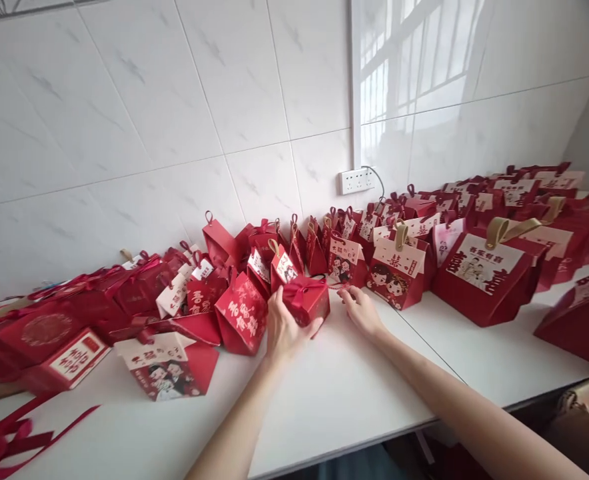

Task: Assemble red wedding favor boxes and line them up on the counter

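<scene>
A small red gift box [314,305] with a dark red ribbon [299,288] tied over its top is in my left hand [282,328]. My fingers wrap its left side, with the thumb along the front lower edge. To the right of the box, my right hand [360,310] has its fingers drawn together at a thin red ribbon end that runs from the box top. The exact fingertip contact is hard to make out. Just left of my left hand stands a red gift box with white lettering [242,313]. A box with a cartoon couple [167,370] sits nearer the front left.
Many red gift boxes with ribbon loops line the white table [324,407] along the tiled wall. Larger boxes [482,277] stand at right. Loose red ribbons [12,440] lie front left. A power strip [358,180] is on the wall. A cardboard box [587,413] is below right.
</scene>
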`<act>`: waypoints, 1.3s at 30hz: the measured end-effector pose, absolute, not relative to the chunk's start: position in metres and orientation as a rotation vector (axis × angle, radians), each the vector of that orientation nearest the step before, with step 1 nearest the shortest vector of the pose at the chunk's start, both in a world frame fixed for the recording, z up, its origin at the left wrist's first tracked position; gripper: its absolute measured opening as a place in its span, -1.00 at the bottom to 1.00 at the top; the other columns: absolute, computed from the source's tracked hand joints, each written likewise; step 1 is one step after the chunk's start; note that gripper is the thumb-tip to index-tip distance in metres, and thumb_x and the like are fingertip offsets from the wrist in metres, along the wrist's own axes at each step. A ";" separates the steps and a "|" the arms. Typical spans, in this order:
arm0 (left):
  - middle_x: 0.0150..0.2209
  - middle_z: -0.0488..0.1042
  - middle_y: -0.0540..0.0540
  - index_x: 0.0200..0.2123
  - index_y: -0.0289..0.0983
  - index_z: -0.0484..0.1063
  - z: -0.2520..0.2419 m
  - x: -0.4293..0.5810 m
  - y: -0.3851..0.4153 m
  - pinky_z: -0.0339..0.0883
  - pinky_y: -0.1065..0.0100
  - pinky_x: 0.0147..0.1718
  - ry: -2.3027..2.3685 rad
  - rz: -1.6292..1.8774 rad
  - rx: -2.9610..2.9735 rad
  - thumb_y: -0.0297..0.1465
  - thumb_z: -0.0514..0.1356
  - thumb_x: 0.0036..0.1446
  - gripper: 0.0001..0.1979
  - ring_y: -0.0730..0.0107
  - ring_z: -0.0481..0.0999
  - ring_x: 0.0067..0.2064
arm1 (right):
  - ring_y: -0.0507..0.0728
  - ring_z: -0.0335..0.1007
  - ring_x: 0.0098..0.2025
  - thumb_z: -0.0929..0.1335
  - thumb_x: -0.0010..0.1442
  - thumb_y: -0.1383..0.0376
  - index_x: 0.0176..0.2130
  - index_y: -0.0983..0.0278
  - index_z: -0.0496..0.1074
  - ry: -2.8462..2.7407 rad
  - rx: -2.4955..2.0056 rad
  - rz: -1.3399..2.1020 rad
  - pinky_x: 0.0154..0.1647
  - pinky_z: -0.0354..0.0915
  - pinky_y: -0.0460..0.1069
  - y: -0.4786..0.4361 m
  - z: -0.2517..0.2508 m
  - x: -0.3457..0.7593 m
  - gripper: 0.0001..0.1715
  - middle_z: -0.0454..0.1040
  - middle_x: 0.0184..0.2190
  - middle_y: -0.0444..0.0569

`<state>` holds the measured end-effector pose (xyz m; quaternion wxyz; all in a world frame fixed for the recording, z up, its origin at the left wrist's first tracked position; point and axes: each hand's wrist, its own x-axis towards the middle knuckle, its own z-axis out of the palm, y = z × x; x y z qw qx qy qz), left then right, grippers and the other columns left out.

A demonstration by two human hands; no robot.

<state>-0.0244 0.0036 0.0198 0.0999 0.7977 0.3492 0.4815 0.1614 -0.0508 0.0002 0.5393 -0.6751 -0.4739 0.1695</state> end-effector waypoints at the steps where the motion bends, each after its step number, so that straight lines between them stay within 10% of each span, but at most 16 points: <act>1: -0.16 0.43 -0.29 0.21 -0.39 -0.02 0.014 -0.027 0.005 0.41 0.01 -0.17 1.027 1.269 2.283 0.08 0.14 -0.02 -0.11 -0.01 0.51 -0.12 | 0.22 0.40 -0.24 0.10 0.17 -0.01 -0.34 0.25 0.33 -1.107 -1.597 0.389 -0.20 0.31 0.08 -0.051 0.000 0.162 -0.55 0.48 -0.31 0.06; 5: -0.65 0.30 0.07 0.10 -0.33 0.19 0.013 -0.042 0.009 0.34 0.26 -0.46 1.004 1.186 1.964 0.03 -0.16 0.18 -0.36 0.29 0.38 -0.58 | 0.23 0.41 -0.12 0.05 0.23 -0.09 -0.26 0.23 0.37 -1.140 -1.515 0.436 -0.07 0.30 0.11 -0.053 0.002 0.158 -0.43 0.50 -0.21 0.03; 13: 0.13 0.33 -0.26 0.05 -0.23 0.29 0.010 -0.036 0.026 0.28 0.16 0.10 1.151 1.211 1.741 0.05 -0.12 0.20 -0.42 0.12 0.32 0.19 | 0.27 0.31 0.08 0.20 0.20 -0.18 0.01 0.25 0.33 -1.419 -1.267 0.705 0.12 0.20 0.17 -0.058 0.004 0.150 -0.34 0.44 0.01 0.07; 23: 0.16 0.32 -0.23 0.11 -0.17 0.17 0.009 -0.038 0.010 0.31 0.09 0.08 0.796 1.103 1.793 0.18 -0.13 0.11 -0.31 0.09 0.35 0.17 | 0.22 0.35 -0.14 0.08 0.25 -0.15 -0.22 0.27 0.41 -1.216 -1.071 0.585 -0.05 0.29 0.09 -0.002 0.003 0.146 -0.35 0.47 -0.22 0.00; 28: 0.13 0.33 -0.28 -0.18 -0.22 0.24 0.007 -0.037 0.013 0.28 0.06 0.09 0.772 1.248 1.768 0.21 -0.09 0.07 -0.38 0.06 0.37 0.14 | 0.22 0.34 -0.10 0.17 0.23 -0.16 -0.20 0.26 0.41 -1.413 -1.027 0.548 -0.01 0.26 0.08 -0.028 0.008 0.154 -0.41 0.45 -0.18 0.01; 39: -0.04 0.38 -0.22 -0.09 -0.21 0.16 0.010 -0.032 0.015 0.42 0.25 -0.14 0.690 1.438 1.791 -0.10 0.30 -0.05 -0.45 0.19 0.46 -0.01 | 0.11 0.33 -0.21 0.15 0.21 -0.19 -0.31 0.20 0.16 -1.237 -1.187 0.567 -0.17 0.35 0.06 -0.031 0.010 0.147 -0.48 0.35 -0.26 -0.06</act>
